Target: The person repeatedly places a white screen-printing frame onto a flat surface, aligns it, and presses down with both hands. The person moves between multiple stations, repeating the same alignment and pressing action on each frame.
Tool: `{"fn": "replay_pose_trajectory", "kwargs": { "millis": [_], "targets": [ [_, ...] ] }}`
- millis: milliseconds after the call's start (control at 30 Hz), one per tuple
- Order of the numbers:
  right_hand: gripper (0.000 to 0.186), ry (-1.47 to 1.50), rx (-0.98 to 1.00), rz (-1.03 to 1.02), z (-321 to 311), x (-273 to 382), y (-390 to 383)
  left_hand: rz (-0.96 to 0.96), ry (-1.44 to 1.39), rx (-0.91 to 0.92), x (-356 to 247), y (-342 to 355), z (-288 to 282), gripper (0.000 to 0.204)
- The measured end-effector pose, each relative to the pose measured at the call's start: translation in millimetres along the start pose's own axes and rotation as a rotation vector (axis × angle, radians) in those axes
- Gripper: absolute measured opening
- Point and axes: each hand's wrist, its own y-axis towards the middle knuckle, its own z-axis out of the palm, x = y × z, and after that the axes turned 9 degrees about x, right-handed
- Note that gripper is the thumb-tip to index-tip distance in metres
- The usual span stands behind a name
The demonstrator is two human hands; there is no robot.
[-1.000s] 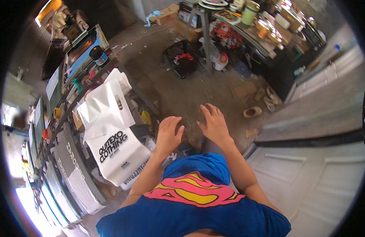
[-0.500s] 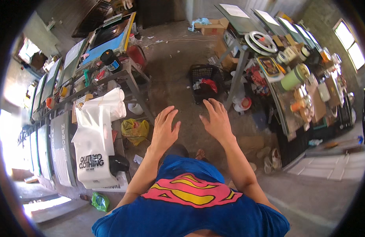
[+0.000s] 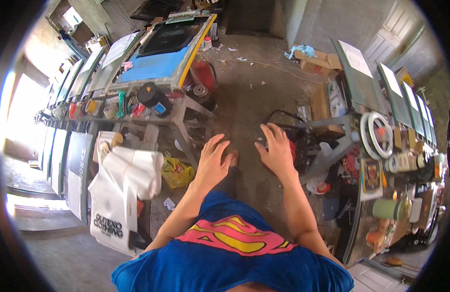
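Both of my hands hang in the air before my blue shirt, over the floor between two rows of benches. My left hand (image 3: 213, 163) is empty, fingers apart and slightly bent; a yellow plastic bag (image 3: 178, 173) lies lower down to its left. My right hand (image 3: 277, 152) is also empty, with its thumb and fingers spread. Behind that hand, partly hidden by it, stands a dark crate (image 3: 299, 141) with something red inside. Neither hand touches anything.
At left, a bench carries a screen-printing frame (image 3: 161, 63), a black tub (image 3: 154, 99) and white printed plastic bags (image 3: 113, 199). At right, a bench holds white rings (image 3: 376, 135) and a green bottle (image 3: 390, 209). An open cardboard box (image 3: 318, 63) sits at the back.
I have moved forward, and my view has turned: the left bench with its frame is nearer, and the right bench has shifted rightward and down. My hands remain empty and raised.
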Motion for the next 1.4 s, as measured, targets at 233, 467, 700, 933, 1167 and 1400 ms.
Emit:
{"fn": "replay_pose_trajectory", "kwargs": {
  "millis": [233, 467, 700, 933, 1167, 1400],
  "targets": [
    [0.056, 0.017, -0.002, -0.118, -6, -40, 225, -0.043, 0.048, -0.110, 60, 194, -52, 0.039],
    [0.056, 0.030, 0.025, -0.189, -11, -97, 393, -0.151, 0.060, -0.139, 108, 343, -68, 0.039],
    [0.056, 0.043, 0.114, -0.280, -2, -195, 572, -0.244, 0.106, -0.245, 167, 505, -51, 0.035],
    [0.057, 0.007, 0.227, -0.550, -24, -255, 766, -0.338, 0.158, -0.421, 204, 677, -29, 0.038],
    [0.058, 0.039, 0.385, -0.772, -3, -283, 934, -0.564, 0.152, -0.532, 237, 782, -38, 0.036],
    [0.059, 0.038, 0.515, -0.997, 53, -277, 1083, -0.701, 0.250, -0.727, 330, 871, -46, 0.034]
  ]
}}
